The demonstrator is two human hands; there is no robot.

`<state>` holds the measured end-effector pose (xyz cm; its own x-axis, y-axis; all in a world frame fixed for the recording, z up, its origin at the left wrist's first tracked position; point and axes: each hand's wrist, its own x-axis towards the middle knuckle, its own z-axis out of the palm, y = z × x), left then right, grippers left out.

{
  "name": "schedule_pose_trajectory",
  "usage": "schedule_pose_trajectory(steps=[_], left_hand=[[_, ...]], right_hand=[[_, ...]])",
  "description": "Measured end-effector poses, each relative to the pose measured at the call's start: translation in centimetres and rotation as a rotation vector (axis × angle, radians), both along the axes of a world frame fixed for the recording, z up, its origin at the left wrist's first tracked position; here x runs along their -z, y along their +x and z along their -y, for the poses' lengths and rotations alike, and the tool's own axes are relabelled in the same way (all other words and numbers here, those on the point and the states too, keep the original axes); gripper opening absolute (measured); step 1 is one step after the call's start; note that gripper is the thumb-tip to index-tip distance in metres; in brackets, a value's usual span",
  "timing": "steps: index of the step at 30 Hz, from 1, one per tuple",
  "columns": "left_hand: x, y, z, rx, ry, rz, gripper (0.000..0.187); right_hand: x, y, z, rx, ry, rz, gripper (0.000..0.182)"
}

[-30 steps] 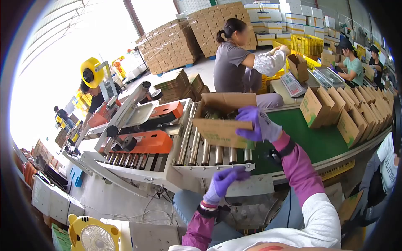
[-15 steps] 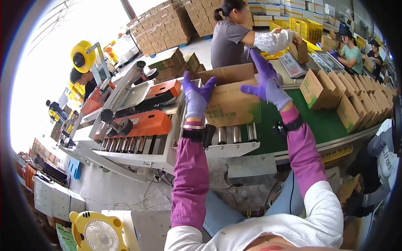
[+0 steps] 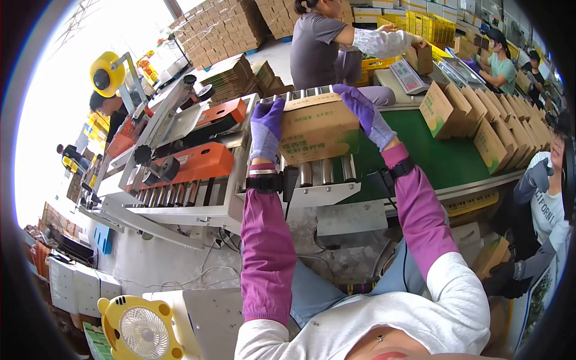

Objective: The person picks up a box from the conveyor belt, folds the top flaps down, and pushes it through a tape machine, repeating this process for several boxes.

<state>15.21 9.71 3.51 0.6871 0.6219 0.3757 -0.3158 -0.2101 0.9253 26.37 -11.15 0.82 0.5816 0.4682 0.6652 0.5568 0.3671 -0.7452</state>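
A brown cardboard box (image 3: 318,133) with green print stands on the metal rollers (image 3: 327,170) in front of me, its top flaps folded down. My left hand (image 3: 266,129), in a purple glove, grips its left side, with fingers bent at the top edge. On the other side my right hand (image 3: 365,114), gloved the same way, holds the upper right corner with its fingers along the top. Part of the fingers is hidden behind the box. Left of the box is a machine with orange guards (image 3: 195,167) and rollers.
On the green conveyor belt (image 3: 414,141), several open cardboard boxes (image 3: 501,141) stand in rows at the right. A co-worker (image 3: 321,48) sits across the belt by yellow crates (image 3: 430,27). Another person's dark-gloved hand (image 3: 507,279) is at my right. A yellow fan (image 3: 144,330) stands lower left.
The box's raised top flap has come down. My hands have gone from spread fingers to a closed hold on the box's two sides. The whole view has shifted slightly.
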Motion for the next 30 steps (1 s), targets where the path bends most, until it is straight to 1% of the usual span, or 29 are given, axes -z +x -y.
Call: schedule_pose_trajectory(steps=[3, 5, 6, 8, 10, 12, 13, 14, 15, 17, 18, 19, 21, 22, 23, 24, 25, 27, 29, 30], left_hand=[[0.2, 0.3, -0.2, -0.014, -0.006, -0.03, 0.027], [0.3, 0.3, -0.3, -0.004, -0.021, -0.012, 0.027], [0.2, 0.3, -0.3, 0.005, -0.038, 0.007, 0.027], [0.3, 0.1, -0.2, 0.008, -0.02, 0.011, 0.026], [0.3, 0.1, -0.1, 0.01, -0.003, 0.007, 0.026], [-0.4, -0.5, 0.9, -0.055, 0.247, -0.008, 0.02], [-0.7, -0.9, 1.3, -0.395, 0.927, -0.103, 0.018], [-2.0, -2.5, 5.0, -0.577, 1.134, -0.112, 0.023], [-1.7, -2.4, 7.9, -0.375, 1.105, -0.113, 0.043], [1.1, -0.7, 11.4, -0.318, 1.385, -0.138, 0.077], [0.3, -0.9, 10.3, -0.176, 1.26, -0.146, 0.078], [-1.1, -0.7, 8.2, -0.045, 1.138, -0.145, 0.079], [-0.8, 0.4, 3.3, -0.059, 1.14, -0.16, 0.077], [0.1, 0.9, 0.4, -0.119, 1.159, -0.153, 0.07], [-0.2, 0.5, -1.8, -0.174, 1.158, -0.192, 0.065], [0.0, 0.3, -4.6, -0.212, 1.113, -0.213, 0.066], [-0.5, -0.3, -7.0, -0.208, 1.129, -0.26, 0.065], [0.0, -0.1, -11.2, -0.161, 1.102, -0.227, 0.066], [-0.9, -0.4, -13.7, -0.067, 1.025, -0.353, 0.061], [-2.0, -1.3, -13.1, -0.185, 1.03, -0.537, 0.057]], right_hand=[[-0.4, -0.4, 0.3, -0.034, -0.011, 0.013, 0.034], [-0.9, -1.0, 1.0, 0.117, -0.189, 0.112, 0.038], [-0.8, -1.1, 0.9, 0.119, -0.187, 0.116, 0.038], [-0.5, -0.9, 0.6, 0.067, -0.082, 0.016, 0.036], [0.7, 0.1, 0.2, 0.026, -0.05, -0.015, 0.035], [1.0, -0.2, 0.0, -0.013, -0.021, -0.055, 0.035], [1.4, -0.5, -0.4, 0.019, 0.015, -0.118, 0.034], [1.2, -0.8, -0.9, 0.049, 0.056, -0.171, 0.034], [0.9, -0.8, -1.3, 0.044, 0.064, -0.153, 0.034], [2.1, -1.0, -1.9, -0.099, 0.159, -0.149, 0.034], [2.9, 0.4, -1.9, 0.082, 0.003, 0.196, 0.037], [3.6, 1.6, -1.9, 0.3, -0.092, 0.529, 0.039], [4.4, 1.5, -1.6, -0.21, 0.097, -0.532, 0.042], [4.7, 0.4, -1.1, -0.038, -0.263, -0.197, 0.045], [5.0, -0.8, -0.5, 0.138, -0.602, 0.159, 0.049], [5.5, -1.8, -0.3, 0.068, -0.876, 0.263, 0.053], [6.0, -4.6, -0.2, 0.285, -0.96, 0.707, 0.052], [6.3, -4.7, -0.5, 0.247, -0.881, 0.536, 0.05], [5.3, -4.6, -0.7, 0.187, -0.905, 0.511, 0.05], [5.3, -4.4, -0.8, 0.164, -0.882, 0.508, 0.051]])
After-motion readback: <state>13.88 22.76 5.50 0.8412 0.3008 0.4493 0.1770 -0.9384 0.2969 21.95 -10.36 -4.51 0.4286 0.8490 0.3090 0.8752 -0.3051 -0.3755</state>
